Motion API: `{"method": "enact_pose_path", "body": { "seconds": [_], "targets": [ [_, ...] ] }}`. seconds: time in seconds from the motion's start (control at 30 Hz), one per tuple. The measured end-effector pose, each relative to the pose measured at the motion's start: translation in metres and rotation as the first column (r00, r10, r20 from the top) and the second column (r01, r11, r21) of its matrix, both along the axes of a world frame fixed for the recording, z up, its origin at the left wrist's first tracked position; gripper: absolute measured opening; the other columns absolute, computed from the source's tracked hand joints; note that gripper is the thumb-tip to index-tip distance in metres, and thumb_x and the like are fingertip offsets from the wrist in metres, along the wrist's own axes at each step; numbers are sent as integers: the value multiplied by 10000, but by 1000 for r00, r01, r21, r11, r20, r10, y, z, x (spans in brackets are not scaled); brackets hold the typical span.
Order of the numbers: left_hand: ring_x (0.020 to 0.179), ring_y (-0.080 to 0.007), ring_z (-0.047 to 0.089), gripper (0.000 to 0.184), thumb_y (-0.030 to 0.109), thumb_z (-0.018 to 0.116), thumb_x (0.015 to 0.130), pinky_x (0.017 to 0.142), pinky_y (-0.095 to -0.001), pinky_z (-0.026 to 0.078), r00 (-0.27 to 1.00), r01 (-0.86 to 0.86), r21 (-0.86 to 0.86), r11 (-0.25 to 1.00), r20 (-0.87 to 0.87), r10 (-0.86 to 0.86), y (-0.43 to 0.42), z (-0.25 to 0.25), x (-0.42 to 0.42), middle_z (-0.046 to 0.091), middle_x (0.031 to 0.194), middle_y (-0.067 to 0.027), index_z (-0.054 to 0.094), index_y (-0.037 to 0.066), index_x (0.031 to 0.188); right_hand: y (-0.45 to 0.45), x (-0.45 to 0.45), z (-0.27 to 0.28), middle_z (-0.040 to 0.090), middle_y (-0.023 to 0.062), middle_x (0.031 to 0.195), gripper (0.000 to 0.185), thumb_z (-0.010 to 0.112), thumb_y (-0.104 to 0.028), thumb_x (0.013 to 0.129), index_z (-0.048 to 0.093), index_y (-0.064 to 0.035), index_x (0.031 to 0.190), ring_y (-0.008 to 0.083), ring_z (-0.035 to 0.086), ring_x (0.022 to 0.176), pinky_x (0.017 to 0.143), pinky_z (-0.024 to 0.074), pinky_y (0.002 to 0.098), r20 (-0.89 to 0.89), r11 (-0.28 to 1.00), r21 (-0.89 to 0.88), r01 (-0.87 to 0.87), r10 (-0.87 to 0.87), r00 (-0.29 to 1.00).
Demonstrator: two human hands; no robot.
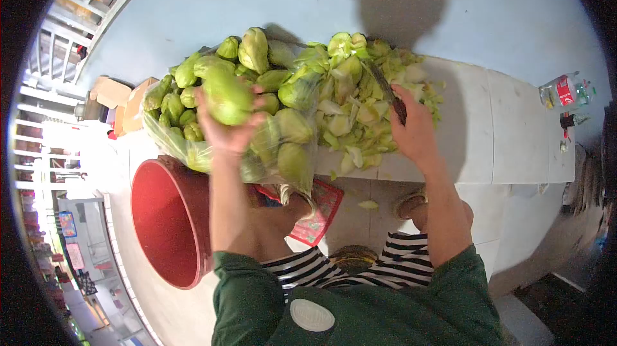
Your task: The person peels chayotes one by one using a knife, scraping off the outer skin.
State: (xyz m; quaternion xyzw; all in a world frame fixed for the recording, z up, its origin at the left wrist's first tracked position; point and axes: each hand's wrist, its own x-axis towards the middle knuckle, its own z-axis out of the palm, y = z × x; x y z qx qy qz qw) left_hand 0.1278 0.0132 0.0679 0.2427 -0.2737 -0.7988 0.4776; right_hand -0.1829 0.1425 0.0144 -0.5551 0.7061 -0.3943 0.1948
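A pale green chayote (226, 96) lies in my left hand (226, 135), whose fingers curl up around it; its outline is a little blurred. My right hand (411, 121) grips a knife (384, 83) by its dark handle, and the blade points up and to the left over a heap of chayote pieces and peelings (357, 121). Under and around my left hand, several whole chayotes (254, 50) fill a clear plastic bag (295, 130). Cut chayotes (342, 44) sit at the back of the heap by the wall.
A red bucket (168, 224) stands below the tiled ledge (475, 121) on the left. A cardboard box (136, 105) is beyond the bag. Plastic bottles (569, 92) lie at the ledge's right end. A red patterned bag (318, 214) hangs below the ledge's front edge.
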Motion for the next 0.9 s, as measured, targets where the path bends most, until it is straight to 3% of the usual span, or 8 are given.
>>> {"method": "enact_pose_path", "body": {
  "seconds": [0.13,0.33,0.43,0.47,0.53,0.67,0.73,0.9],
  "targets": [
    [869,-321,598,631,599,368,918,650,-416,502,965,185,149,971,-214,-151,13,-40,-63,591,1060,-187,491,70,1240,-2,-4,13,642,230,884,353,599,-154,854,544,19,1157,392,633,851,771,491,442,147,998,-50,48,-40,988],
    [932,-338,584,585,539,408,932,762,-467,492,994,25,213,977,100,-47,16,-40,-102,578,1082,-152,486,45,1235,5,8,23,619,164,658,276,604,-222,871,578,-10,1046,325,638,631,585,502,412,56,999,-46,-19,21,998],
    [965,-319,591,555,534,413,931,825,-478,483,956,225,131,966,-222,-192,-5,-58,-104,592,1114,-125,512,69,1219,-1,18,12,627,144,724,275,624,-217,847,574,-42,1054,303,628,601,555,509,402,-110,984,-170,-54,36,993],
    [965,-319,591,555,534,413,931,825,-478,483,955,231,136,963,-222,-197,-8,-64,-108,592,1114,-125,512,69,1219,-3,21,10,627,144,724,275,624,-217,847,574,-42,1054,303,628,601,555,509,402,-109,985,-164,-48,30,994],
    [912,-279,603,555,539,423,933,798,-455,495,985,-148,277,949,132,115,-2,-45,-134,595,1082,-123,524,51,1179,-8,25,7,591,106,807,356,691,-121,740,590,-57,1075,262,612,678,557,493,382,-446,952,-196,-235,127,886],
    [903,-243,615,473,450,398,965,809,-380,501,992,-114,229,967,-17,121,-11,-80,-140,631,1024,-106,554,35,1131,-18,36,9,565,70,825,454,705,-113,680,578,-76,1114,245,610,674,535,497,371,-570,924,-186,-333,175,803],
    [904,-245,616,462,437,401,964,813,-382,501,991,-130,269,954,-9,137,-8,-70,-143,632,1024,-107,558,34,1126,-22,40,4,532,31,775,317,570,-183,771,574,-113,1080,201,606,641,505,510,332,-609,901,-232,-365,158,778],
    [910,-250,618,449,420,412,960,817,-384,502,991,-120,272,955,-18,130,-7,-65,-144,630,1028,-111,553,31,1134,-22,39,2,522,32,767,375,629,-155,728,575,-91,1093,202,593,637,511,496,327,-608,892,-258,-371,148,780]
  ]
}}
